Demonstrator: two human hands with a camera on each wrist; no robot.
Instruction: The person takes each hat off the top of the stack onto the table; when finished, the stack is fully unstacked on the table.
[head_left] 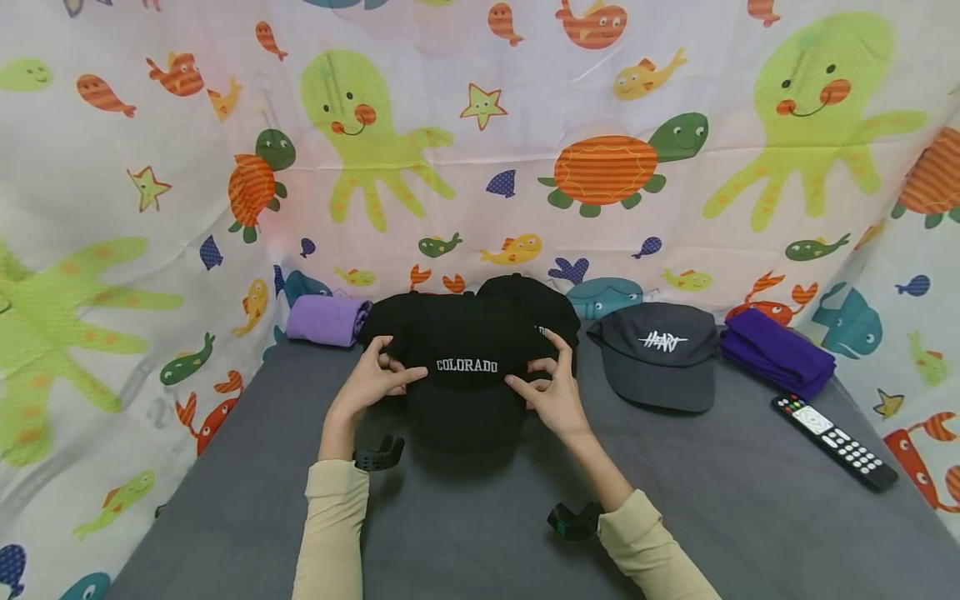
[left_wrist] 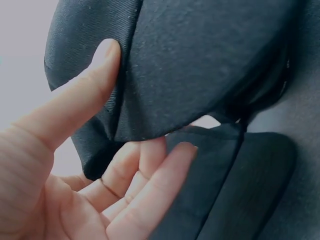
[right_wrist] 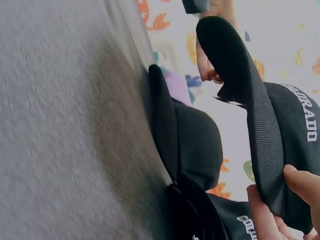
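Note:
A black cap with white COLORADO lettering [head_left: 465, 408] is held up by both hands, its brim toward the camera. My left hand [head_left: 375, 379] pinches its left side; in the left wrist view the thumb of that hand [left_wrist: 75, 145] presses the cloth, with fingers beneath. At the right side, my right hand [head_left: 553, 392] grips the cap near the brim's base, and the right wrist view shows this hand [right_wrist: 295, 205] holding the cap [right_wrist: 267, 145] above the grey surface. Behind it, partly hidden, are more black caps [head_left: 525, 296], which also show in the right wrist view [right_wrist: 197, 145].
A lilac folded cloth [head_left: 322, 320] lies at the back left of the grey table [head_left: 247, 500]. To the right are a dark grey HEART cap [head_left: 660, 358], a folded purple cloth [head_left: 776, 350] and a black remote [head_left: 836, 443]. A patterned curtain [head_left: 480, 183] hangs behind.

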